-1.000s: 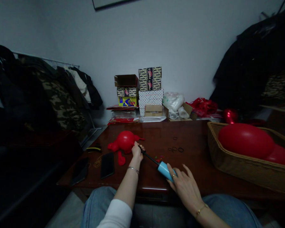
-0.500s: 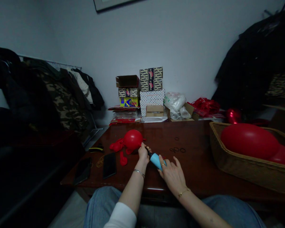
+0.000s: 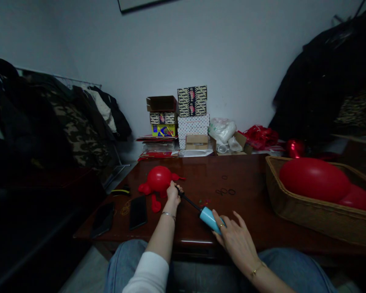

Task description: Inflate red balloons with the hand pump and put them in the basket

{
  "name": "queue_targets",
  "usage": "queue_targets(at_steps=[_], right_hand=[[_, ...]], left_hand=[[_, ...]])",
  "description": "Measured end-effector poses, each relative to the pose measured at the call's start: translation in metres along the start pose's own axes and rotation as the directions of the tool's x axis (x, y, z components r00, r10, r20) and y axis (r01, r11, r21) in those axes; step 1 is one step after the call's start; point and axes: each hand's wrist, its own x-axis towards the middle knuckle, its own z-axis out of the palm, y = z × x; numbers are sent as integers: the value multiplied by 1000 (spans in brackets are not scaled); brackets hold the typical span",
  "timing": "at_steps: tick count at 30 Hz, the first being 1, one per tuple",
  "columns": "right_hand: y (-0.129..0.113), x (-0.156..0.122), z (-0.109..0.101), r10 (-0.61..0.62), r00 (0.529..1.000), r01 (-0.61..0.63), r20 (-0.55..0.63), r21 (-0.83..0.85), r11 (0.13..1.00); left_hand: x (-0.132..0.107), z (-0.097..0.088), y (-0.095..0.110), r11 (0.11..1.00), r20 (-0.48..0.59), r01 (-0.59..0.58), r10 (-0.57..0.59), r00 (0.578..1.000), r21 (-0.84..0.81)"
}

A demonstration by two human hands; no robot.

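A hand balloon pump with a light blue barrel [image 3: 212, 220] and a black rod slants between my two hands over the table. My left hand [image 3: 173, 192] is closed around the pump's black far end, next to a partly filled red balloon [image 3: 159, 179]; the balloon's neck is hidden by the fingers. My right hand [image 3: 235, 240] grips the blue barrel, thumb and index finger round it and some other fingers lifted. A long stretch of rod shows. Limp red balloons [image 3: 155, 203] lie beside and under the round one.
Two dark phone-like slabs [image 3: 138, 212], a yellow string bundle [image 3: 125, 208] and a black-yellow tool [image 3: 121, 191] lie at left. Dark rings [image 3: 232, 192] lie mid-table. A wicker basket [image 3: 308, 215] with large red balloons [image 3: 314, 179] stands right. Stacked boxes [image 3: 192, 126] stand behind.
My right hand has drawn the blue barrel back toward me and right, so more rod shows. My left hand and the red balloon have shifted slightly left in view.
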Motion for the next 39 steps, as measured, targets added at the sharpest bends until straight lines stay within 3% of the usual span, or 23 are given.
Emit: queue_targets(at_steps=[8,17,24,32,39], right_hand=[[8,-7,2,-2,1000,2,-19,0,1000],[-14,30,6,36,999,-35,22,-54,998],[-24,42,10,60,998,-57,34,-75,996],[-15,23,12,52,999,-52,7,-13,999],[8,-12,6,4,1000,-3,-25,37,999]], left_hand=[[-11,0,-10,1000,-32,15,-16,999,-24],[-35,12,-35,997,13,77,-77,997,-20],[-39,15,-33,996,16,85,-85,996,13],[-20,6,-33,998,31,62,-62,998,7],[-5,2,-12,1000,3,15,-15,1000,10]])
